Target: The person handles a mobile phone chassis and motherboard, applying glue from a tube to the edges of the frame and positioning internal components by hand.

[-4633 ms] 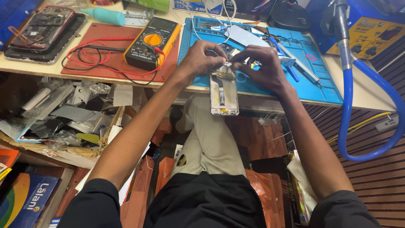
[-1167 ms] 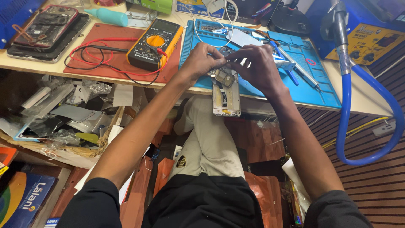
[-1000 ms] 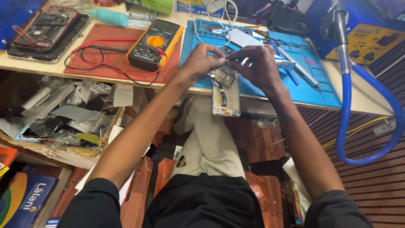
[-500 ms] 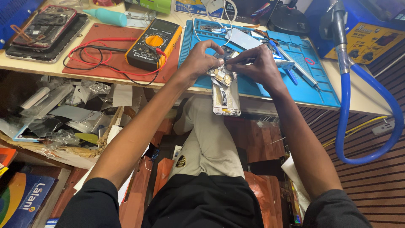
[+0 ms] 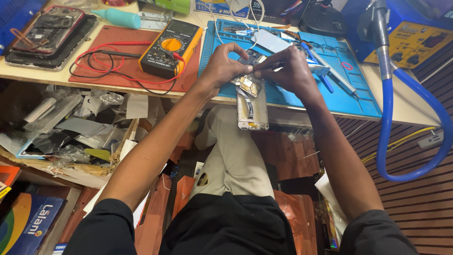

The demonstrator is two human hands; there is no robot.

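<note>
Closest to the camera you've got the person's lap, dark top and light trousers [image 5: 236,160], with both forearms reaching up toward 12 o'clock. Off at 9 o'clock, under the bench, there's a shelf full of clear plastic wrappers and scrap [image 5: 71,127].

Then the main bit: an opened phone [image 5: 252,106] with its back off, hanging half over the front edge of the bench, lower end sticking out toward the lap, upper end on the blue work mat [image 5: 358,101]. The left hand [image 5: 225,66] pinches the top of the phone, thumb and fingers curled around it. The right hand [image 5: 291,71] is right next to it at 3 o'clock, closed on a thin tool [image 5: 271,66] whose tip points left into the phone's upper insides. Can't tell exactly what kind of tool it is, it's mostly hidden by the fingers.

Going further back: at 10 o'clock from the hands sits a yellow multimeter [image 5: 171,48] on a red mat [image 5: 94,71], leads looped all over. Far at 10 o'clock another stripped phone [image 5: 49,30] lies on a dark tray. At 3 o'clock a blue hose [image 5: 415,118] loops down off the bench.
</note>
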